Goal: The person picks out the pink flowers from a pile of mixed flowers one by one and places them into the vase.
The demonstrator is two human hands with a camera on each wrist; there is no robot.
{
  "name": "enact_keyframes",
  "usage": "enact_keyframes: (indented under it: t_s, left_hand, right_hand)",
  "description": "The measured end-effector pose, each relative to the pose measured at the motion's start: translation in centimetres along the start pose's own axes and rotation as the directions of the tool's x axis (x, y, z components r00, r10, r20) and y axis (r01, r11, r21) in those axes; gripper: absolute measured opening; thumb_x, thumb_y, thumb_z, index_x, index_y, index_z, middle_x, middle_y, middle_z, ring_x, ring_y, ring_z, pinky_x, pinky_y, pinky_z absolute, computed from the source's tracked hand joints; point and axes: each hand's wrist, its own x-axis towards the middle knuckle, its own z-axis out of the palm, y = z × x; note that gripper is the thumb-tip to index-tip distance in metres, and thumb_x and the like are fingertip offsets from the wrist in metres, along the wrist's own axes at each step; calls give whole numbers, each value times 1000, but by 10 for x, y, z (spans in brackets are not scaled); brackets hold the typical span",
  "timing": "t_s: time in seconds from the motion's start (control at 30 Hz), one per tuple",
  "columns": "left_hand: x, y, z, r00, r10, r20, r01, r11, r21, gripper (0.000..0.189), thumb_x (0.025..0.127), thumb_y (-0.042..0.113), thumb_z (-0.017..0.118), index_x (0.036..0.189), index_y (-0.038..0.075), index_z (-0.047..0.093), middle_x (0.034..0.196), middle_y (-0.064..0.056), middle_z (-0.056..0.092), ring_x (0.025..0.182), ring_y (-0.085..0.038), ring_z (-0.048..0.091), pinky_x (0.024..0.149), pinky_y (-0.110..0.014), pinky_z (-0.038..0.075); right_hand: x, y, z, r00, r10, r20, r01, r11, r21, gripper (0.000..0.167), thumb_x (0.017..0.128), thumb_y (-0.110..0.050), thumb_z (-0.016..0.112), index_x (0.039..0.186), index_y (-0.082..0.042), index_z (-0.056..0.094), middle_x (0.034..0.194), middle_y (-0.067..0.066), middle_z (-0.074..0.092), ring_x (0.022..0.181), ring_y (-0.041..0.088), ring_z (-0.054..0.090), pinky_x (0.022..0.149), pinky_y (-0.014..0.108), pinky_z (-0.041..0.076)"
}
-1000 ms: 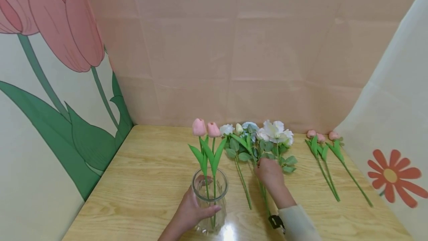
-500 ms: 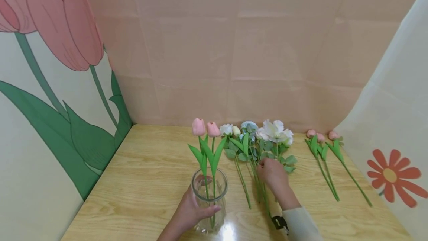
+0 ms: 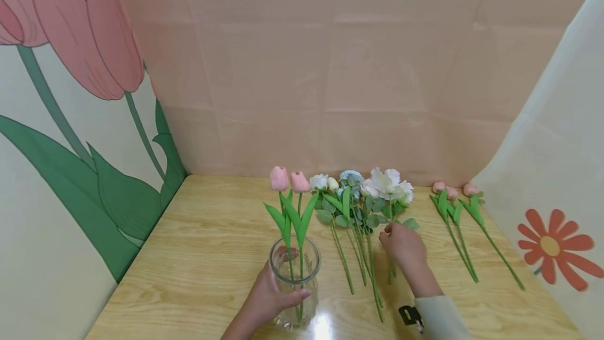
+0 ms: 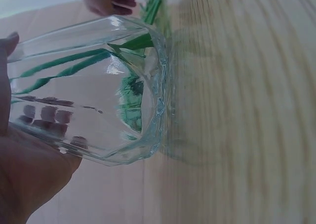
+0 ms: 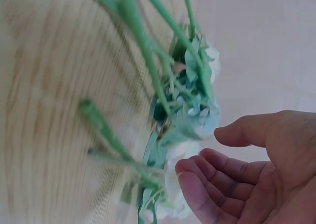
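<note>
My left hand (image 3: 266, 298) grips a clear glass vase (image 3: 309, 306) standing on the table. Two pink tulips (image 3: 279, 178) with green leaves rise upright from it. In the left wrist view, their green stems show through the faceted glass (image 4: 98, 31). My right hand (image 3: 405, 248) hovers over the stems of the white flowers (image 3: 388, 185). Its fingers are loosely bent in the right wrist view, with a gap to the thumb and nothing held. Left of it lie a blue flower (image 3: 351, 177), a cream tulip (image 3: 332, 184) and a white rose-like flower (image 3: 318, 181).
Three pink tulips (image 3: 439, 188) lie at the right of the wooden table (image 3: 189, 266). A plain pinkish backdrop (image 3: 264, 67) hangs behind, and a printed sheet with large tulips (image 3: 94, 41) stands at the left. Flower stems point toward the front edge.
My right hand has moved right, away from the middle stems, which now show. The cream tulip shifted slightly left and down early on. My left hand and the vase have barely moved.
</note>
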Motion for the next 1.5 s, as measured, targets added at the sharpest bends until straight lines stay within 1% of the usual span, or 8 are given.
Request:
enact_keyframes:
  t_s: [0.13,0.23,0.37,0.47,0.7,0.87,1.0,1.5]
  left_hand:
    - [0,-1,0,1000,-5,-6,5,1000,6,90,71,35,92,146,26,44,144,-11,54,133,-44,47,104,-74,37]
    - [0,-1,0,1000,-4,-10,4,1000,10,92,70,35,92,147,24,43,144,-12,53,134,-45,47,104,-74,37]
    - [-1,0,-1,1000,-2,-11,2,1000,11,92,70,36,92,147,24,43,145,-12,53,134,-45,47,104,-74,37]
    - [0,1,-1,1000,4,-9,-3,1000,10,92,71,37,92,148,24,43,145,-12,53,134,-45,46,104,-74,36]
    - [0,0,-1,1000,9,-2,-10,1000,-3,91,71,35,92,147,23,44,145,-11,53,134,-45,47,104,-74,37]
    - [1,-2,0,1000,23,1,-23,1000,-4,91,72,33,92,147,20,44,144,-11,54,133,-45,47,103,-74,37]
    - [2,-3,1,1000,28,2,-28,1000,4,90,72,33,92,147,20,44,143,-12,54,132,-45,48,103,-73,39]
    - [1,-4,0,1000,14,-8,-14,1000,16,89,70,38,92,145,28,45,144,-12,53,133,-44,48,102,-73,40]
  right_hand:
    - [1,13,-4,1000,11,2,-11,1000,9,35,98,-25,52,119,-1,67,110,21,69,83,33,65,65,50,54]
    - [2,22,-7,1000,3,-11,-3,1000,9,36,96,-24,53,118,2,66,112,25,68,88,39,65,68,53,54]
    - [1,32,-10,1000,11,-19,-11,1000,6,43,96,-27,55,125,4,61,123,31,61,100,51,61,74,59,53]
    - [-1,39,-11,999,30,-15,-30,1000,6,48,96,-31,55,129,4,57,125,32,58,101,54,60,74,60,52]
    - [-1,54,-14,999,49,19,-49,999,2,61,99,-40,58,134,9,51,130,37,52,107,56,56,78,62,52]
    - [-1,68,-15,998,55,14,-54,998,-20,59,99,-36,58,132,12,49,127,38,52,104,55,57,78,60,52]
    - [0,78,-16,998,60,14,-60,998,-23,61,99,-36,57,132,15,48,126,40,51,106,56,56,81,62,51]
    - [-3,95,-22,997,74,28,-72,996,-51,63,99,-37,56,134,14,46,127,41,51,109,57,54,84,64,49]
